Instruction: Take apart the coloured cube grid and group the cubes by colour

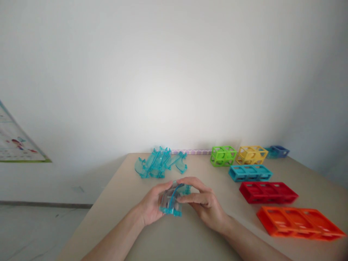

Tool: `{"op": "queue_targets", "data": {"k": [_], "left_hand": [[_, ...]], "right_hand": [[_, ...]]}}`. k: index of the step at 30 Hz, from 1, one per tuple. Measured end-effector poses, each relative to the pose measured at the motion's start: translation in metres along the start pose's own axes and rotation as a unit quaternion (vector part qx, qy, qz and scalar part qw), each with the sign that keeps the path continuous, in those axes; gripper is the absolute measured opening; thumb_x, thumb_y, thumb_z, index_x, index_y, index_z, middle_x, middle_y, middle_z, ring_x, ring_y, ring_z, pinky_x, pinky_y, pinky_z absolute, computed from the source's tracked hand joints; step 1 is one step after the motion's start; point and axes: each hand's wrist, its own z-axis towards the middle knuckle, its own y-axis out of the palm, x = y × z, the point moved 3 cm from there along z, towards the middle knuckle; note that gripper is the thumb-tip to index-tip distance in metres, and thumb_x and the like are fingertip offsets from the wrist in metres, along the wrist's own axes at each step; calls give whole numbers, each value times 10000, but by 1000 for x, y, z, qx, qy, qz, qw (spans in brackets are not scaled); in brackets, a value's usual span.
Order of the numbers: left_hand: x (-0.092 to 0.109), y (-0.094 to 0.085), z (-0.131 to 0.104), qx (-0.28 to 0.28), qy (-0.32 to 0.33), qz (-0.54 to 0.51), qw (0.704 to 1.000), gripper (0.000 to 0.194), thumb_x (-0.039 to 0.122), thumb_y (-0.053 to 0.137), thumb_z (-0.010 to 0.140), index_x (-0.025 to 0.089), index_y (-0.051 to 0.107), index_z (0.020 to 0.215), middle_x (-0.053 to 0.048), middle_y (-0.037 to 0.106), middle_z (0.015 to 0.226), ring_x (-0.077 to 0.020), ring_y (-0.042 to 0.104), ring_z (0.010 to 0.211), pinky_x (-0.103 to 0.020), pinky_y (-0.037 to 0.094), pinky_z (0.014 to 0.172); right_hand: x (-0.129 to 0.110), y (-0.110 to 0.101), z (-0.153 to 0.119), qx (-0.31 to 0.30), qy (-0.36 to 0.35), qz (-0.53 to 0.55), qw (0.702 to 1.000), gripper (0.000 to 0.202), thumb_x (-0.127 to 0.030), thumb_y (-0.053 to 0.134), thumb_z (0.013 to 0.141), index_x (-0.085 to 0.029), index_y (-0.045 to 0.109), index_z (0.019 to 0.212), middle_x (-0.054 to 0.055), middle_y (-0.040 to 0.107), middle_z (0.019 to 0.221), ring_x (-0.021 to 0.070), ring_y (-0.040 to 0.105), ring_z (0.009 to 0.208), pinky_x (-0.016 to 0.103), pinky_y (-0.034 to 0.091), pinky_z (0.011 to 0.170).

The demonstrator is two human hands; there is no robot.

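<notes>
Above the near middle of the table, both hands hold a translucent blue curved plastic track piece (172, 201). Whether it is one piece or two put together I cannot tell. My left hand (152, 204) grips its left side, with the thumb along the top edge and the other fingers hidden behind it. The fingers of my right hand (205, 203) are closed on its right side and upper edge. Beyond the hands, a heap of similar translucent blue track pieces (160, 163) lies near the wall.
Along the table's (114, 203) right side stand open-frame blocks: green (223, 156), yellow (251, 155), teal (250, 173), red (268, 193) and orange (299, 223). A dark blue block (280, 150) sits in the far right corner. A poster (19, 141) hangs on the left wall.
</notes>
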Motion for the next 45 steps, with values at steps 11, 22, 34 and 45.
{"op": "queue_targets", "data": {"k": [11,22,34,45], "left_hand": [[7,2,1,-27,103,29,994,316,210,702,799,133,674,1103,-90,712,888,-157,657,690,-290,530,673],[6,2,2,-8,268,204,942,577,256,720,792,258,496,1324,-54,677,999,-163,641,858,-304,476,841],[11,3,2,83,195,154,965,519,401,789,692,139,606,1101,-58,705,824,-167,660,640,-304,521,664],[23,-6,6,48,220,-30,974,138,207,696,814,132,624,906,-71,719,859,-189,701,815,-289,580,730]], "right_hand": [[9,0,-5,51,0,-56,997,303,-107,479,917,-283,683,1054,73,479,1390,259,391,1317,491,351,1055],[37,24,-18,-24,238,59,969,709,-254,632,846,-206,285,1462,35,644,962,193,610,904,382,465,880],[33,26,-17,-25,235,97,967,815,-352,712,798,-161,290,1469,36,663,928,193,595,844,368,460,828],[36,19,-18,46,243,113,962,620,-318,670,820,-273,405,1379,56,580,1112,189,563,939,369,445,865]]}}
